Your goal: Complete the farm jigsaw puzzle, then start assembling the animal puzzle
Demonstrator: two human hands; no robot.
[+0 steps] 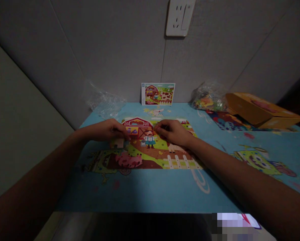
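A jigsaw puzzle (150, 155) lies on the blue table, showing a red barn, a farmer, a pig and a white fence. At its left edge my left hand (111, 130) is closed, fingers pointing down, pinching a small puzzle piece (118, 144) that looks slightly blurred. My right hand (173, 132) rests over the upper right of the puzzle, covering part of the picture. Its thumb and fingers are drawn together beside the farmer; whether anything is between them is hidden.
A picture card (162, 95) of the same scene leans on the wall. Crumpled clear plastic (107, 102) lies at the back left. On the right are a bag of pieces (208, 98), a yellow box (262, 108) and a dark blue picture sheet (225, 122).
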